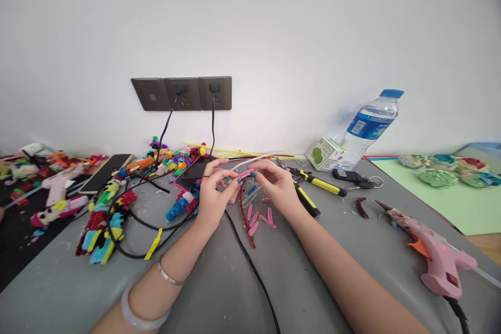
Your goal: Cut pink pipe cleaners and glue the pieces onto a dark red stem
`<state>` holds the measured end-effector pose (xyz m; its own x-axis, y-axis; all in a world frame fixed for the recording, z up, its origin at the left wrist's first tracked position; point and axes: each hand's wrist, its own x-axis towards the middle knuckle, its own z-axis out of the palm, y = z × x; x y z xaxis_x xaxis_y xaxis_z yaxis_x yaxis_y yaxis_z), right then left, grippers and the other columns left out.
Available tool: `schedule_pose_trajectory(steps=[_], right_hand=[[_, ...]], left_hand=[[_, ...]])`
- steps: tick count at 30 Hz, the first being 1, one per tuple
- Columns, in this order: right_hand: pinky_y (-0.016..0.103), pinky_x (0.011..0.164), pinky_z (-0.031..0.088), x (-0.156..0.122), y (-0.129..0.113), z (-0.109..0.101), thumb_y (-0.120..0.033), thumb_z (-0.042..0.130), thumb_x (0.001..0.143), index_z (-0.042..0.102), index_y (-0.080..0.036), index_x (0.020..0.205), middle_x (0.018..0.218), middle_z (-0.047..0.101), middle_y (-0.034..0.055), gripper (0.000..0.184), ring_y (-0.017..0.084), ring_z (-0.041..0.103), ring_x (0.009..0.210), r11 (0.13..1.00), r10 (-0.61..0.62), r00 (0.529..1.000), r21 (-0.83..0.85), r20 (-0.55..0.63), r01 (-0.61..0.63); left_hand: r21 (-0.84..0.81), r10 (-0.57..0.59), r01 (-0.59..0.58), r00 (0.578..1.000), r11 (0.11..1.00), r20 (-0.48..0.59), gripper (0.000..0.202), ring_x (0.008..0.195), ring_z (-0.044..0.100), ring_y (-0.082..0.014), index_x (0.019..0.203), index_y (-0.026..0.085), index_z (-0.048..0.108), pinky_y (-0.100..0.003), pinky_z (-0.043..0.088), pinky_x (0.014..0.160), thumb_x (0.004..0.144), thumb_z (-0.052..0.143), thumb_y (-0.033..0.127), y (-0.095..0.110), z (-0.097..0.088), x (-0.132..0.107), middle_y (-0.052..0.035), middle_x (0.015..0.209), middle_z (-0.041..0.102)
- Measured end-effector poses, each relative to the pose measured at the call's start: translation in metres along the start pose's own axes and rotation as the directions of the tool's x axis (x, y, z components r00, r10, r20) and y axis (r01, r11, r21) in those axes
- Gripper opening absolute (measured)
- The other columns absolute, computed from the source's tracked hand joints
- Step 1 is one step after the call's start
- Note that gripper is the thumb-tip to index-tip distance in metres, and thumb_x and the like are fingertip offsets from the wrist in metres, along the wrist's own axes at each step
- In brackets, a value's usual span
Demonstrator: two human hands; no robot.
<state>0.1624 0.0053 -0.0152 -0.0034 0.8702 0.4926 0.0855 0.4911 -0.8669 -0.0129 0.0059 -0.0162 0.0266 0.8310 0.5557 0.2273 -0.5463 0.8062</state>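
Two hands: left hand (213, 190) and right hand (276, 182) pinch opposite ends of a strip (245, 173).
Strip: pink, raised over the table (213, 287).
Pieces (253, 228): pink, scattered beneath.
Glue gun (440, 255): right of both arms.

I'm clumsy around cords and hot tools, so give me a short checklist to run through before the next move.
1. Pink strip held: ok; left hand and right hand both pinch it.
2. Loose strips in view: ok; several lie on the table, nearer the person than the hands.
3. Table between the arms free of cords: not ok; a black cord runs along it, beside the loose strips.
4. Glue gun apart from the strips: ok; it lies well to the right.
5. Glue gun cool: cannot tell; heat does not show.
6. Bottle capped: ok; its blue cap is on.
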Motion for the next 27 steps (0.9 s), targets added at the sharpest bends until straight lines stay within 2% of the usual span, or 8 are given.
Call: schedule_pose_trajectory(steps=[5, 11, 17, 21, 27], right_hand=[[0.032, 0.071, 0.050, 0.000, 0.000, 0.001, -0.040, 0.066, 0.086, 0.072, -0.022, 0.092, 0.096, 0.070, 0.0059, 0.019, 0.019, 0.064, 0.083, 1.000, 0.023, 1.000, -0.013, 0.008, -0.023], [0.030, 0.068, 0.049, 0.000, -0.003, 0.001, -0.027, 0.062, 0.083, 0.070, -0.021, 0.094, 0.094, 0.070, 0.0049, 0.014, 0.017, 0.062, 0.075, 0.999, 0.046, 0.998, -0.023, 0.046, -0.045], [0.032, 0.071, 0.050, -0.001, 0.000, 0.003, -0.017, 0.051, 0.078, 0.063, -0.021, 0.112, 0.100, 0.067, 0.0053, 0.036, 0.017, 0.059, 0.080, 0.998, 0.061, 0.997, -0.035, 0.042, -0.059], [0.033, 0.071, 0.049, 0.001, 0.007, 0.001, -0.015, 0.047, 0.074, 0.059, -0.020, 0.110, 0.097, 0.066, 0.0050, 0.039, 0.016, 0.057, 0.071, 0.995, 0.085, 0.996, -0.052, -0.024, -0.087], [0.033, 0.070, 0.047, 0.002, 0.007, -0.004, -0.015, 0.045, 0.073, 0.058, -0.020, 0.105, 0.095, 0.066, 0.0049, 0.035, 0.017, 0.056, 0.072, 0.989, 0.088, 0.973, -0.100, -0.213, -0.112]], left_hand=[[-0.006, -0.028, 0.027, 0.999, 1.000, -0.022, 0.006, 0.095, 0.062, -0.0191, 0.082, 0.019, 0.072, -0.024, 0.051, 0.060, 0.082, 0.067, 0.022, -0.001, 0.001, 0.000, -0.0096, 0.121, 0.058], [-0.012, -0.042, 0.041, 0.999, 0.999, -0.025, 0.007, 0.096, 0.062, -0.0190, 0.083, 0.019, 0.072, -0.025, 0.051, 0.062, 0.083, 0.065, 0.021, -0.001, 0.000, 0.001, -0.0094, 0.122, 0.057], [-0.004, -0.028, 0.028, 0.999, 1.000, -0.036, 0.007, 0.097, 0.062, -0.0198, 0.082, 0.019, 0.072, -0.025, 0.051, 0.063, 0.082, 0.065, 0.019, -0.001, -0.001, 0.001, -0.0094, 0.120, 0.058], [0.001, -0.032, 0.032, 0.999, 0.999, -0.039, 0.007, 0.092, 0.062, -0.0183, 0.082, 0.019, 0.072, -0.025, 0.050, 0.061, 0.082, 0.065, 0.019, 0.000, 0.000, 0.001, -0.0092, 0.120, 0.059], [0.002, -0.028, 0.028, 0.999, 1.000, -0.025, 0.008, 0.096, 0.061, -0.0190, 0.083, 0.018, 0.072, -0.024, 0.049, 0.061, 0.083, 0.064, 0.019, -0.004, -0.001, 0.001, -0.0098, 0.121, 0.058]])
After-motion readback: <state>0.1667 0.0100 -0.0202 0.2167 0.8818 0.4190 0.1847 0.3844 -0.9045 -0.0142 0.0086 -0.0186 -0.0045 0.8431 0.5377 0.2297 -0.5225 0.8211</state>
